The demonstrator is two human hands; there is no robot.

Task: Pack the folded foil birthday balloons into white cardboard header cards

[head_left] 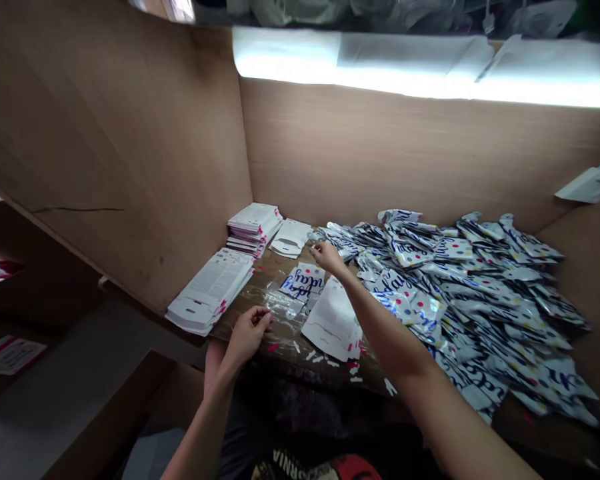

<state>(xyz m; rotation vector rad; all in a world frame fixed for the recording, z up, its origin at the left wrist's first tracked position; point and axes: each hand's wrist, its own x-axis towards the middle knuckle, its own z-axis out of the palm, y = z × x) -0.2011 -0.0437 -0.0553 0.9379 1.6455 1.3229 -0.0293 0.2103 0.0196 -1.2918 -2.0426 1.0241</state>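
Observation:
My right hand [329,257] reaches to the back of the table, its fingers pinched at the left edge of a heap of folded foil balloons [415,257]; what lies between the fingertips is too small to tell. Nearer me, my left hand [250,333] hovers over the front edge with thumb and fingers drawn together, and I cannot make out anything in them. Between the hands lies a flat foil balloon [303,283] with blue lettering and coloured dots. White card sleeves [330,320] are fanned beside it, partly behind my right forearm.
Printed sleeves are stacked in a front pile [213,287] and a taller back pile [253,223] on the left. One more small pile of sleeves [291,237] lies by the back wall. Paper scraps [330,362] litter the front edge. Wooden panels [380,147] enclose the table; an open carton [145,400] stands below left.

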